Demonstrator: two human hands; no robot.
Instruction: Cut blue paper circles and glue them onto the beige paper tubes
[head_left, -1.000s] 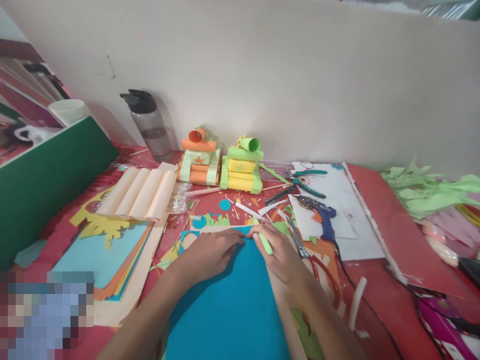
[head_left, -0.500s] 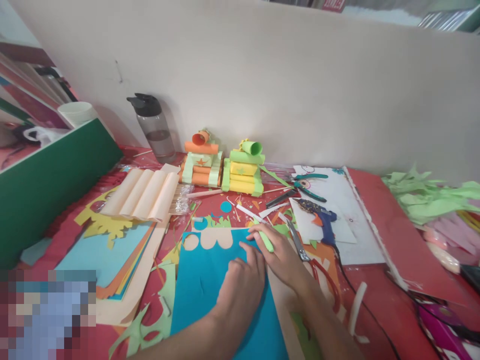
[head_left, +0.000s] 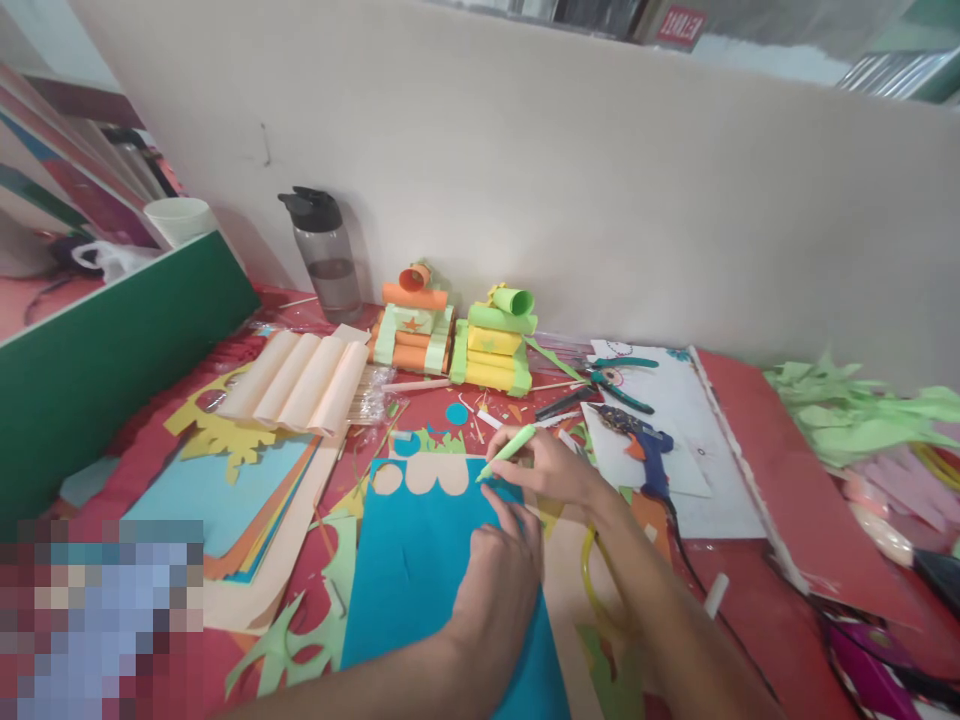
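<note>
My right hand [head_left: 551, 465] is closed around a slim light green pen [head_left: 514, 450]. The pen slants down to the left, its tip at the top edge of a blue paper sheet [head_left: 405, 590]. Round and scalloped openings run along that edge, with beige paper showing through them. On the sheet rests my left hand [head_left: 499, 570], its index finger stretched out close to the pen tip and the other fingers loosely bent. Under my right forearm, a yellow loop-shaped handle [head_left: 589, 570] shows in part.
Rolled-paper models in orange [head_left: 412, 320] and green-yellow [head_left: 495, 340] stand behind the sheet. A water bottle [head_left: 326, 260] is at the back left, near ridged beige paper [head_left: 296, 385]. A blue glue gun [head_left: 652, 455] and teal-handled pliers [head_left: 622, 385] lie to the right. Paper scraps [head_left: 289, 645] lie at left.
My right hand has turned the pen, so its tip now points down-left at the sheet's edge. My left hand has shifted slightly right. Red-handled scissors seen earlier are no longer visible.
</note>
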